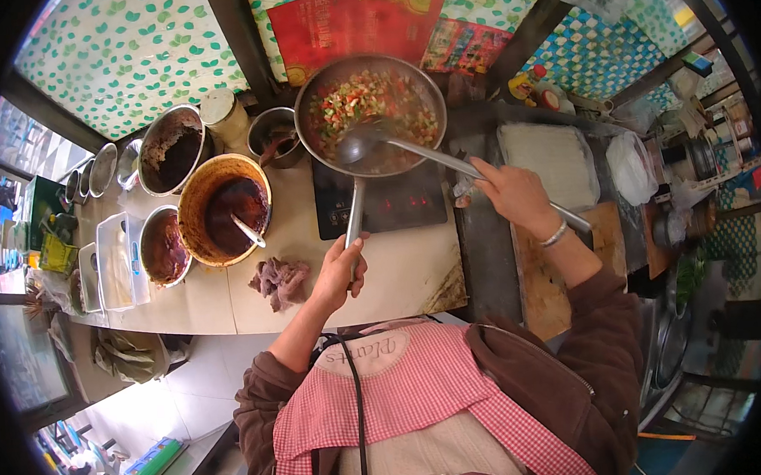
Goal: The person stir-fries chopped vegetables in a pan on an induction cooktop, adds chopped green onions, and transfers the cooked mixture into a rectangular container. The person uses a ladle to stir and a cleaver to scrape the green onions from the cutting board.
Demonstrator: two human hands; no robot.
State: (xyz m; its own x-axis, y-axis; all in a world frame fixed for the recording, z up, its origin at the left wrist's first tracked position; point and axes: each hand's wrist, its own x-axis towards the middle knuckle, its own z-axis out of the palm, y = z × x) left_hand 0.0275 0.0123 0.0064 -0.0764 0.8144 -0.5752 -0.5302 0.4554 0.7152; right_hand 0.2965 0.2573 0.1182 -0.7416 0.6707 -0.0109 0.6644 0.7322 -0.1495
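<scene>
A frying pan sits over the black induction cooktop, its far side beyond the cooktop's back edge. Chopped red, green and pale vegetables lie in it, with some steam or haze at the right. My left hand is wrapped round the pan's handle. In my right hand is a long metal ladle, gripped along its handle; the handle's end sticks out past my wrist. The ladle's bowl rests among the vegetables at the pan's near side.
Left of the pan stand a small metal pot, a big bowl of dark red sauce with a spoon, and further bowls. A crumpled cloth lies near the counter's front. At right are a white tray and a wooden board.
</scene>
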